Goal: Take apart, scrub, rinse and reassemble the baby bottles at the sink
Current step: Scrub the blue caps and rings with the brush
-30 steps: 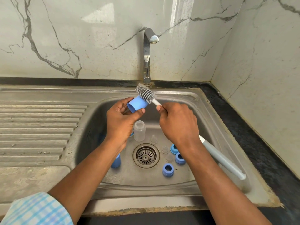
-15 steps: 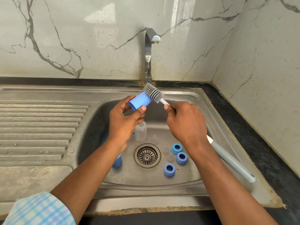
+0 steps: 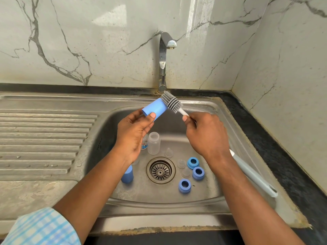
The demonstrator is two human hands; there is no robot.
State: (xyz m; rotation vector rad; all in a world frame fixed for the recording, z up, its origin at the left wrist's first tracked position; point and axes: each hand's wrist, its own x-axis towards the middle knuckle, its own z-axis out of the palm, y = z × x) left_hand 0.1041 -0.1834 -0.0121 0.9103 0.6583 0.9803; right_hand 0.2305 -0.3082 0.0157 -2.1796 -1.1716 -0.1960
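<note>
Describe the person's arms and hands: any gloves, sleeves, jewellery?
Left hand and right hand are bare: no gloves, rings or watch visible. A light-blue-and-white checked sleeve sits high on the left arm; the right forearm shows no sleeve in frame.

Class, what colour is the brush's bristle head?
The bristle head is grey; the head view shows it best.

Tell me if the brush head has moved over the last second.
Yes. The brush head has shifted right, from directly below the tap to just right of it.
</note>
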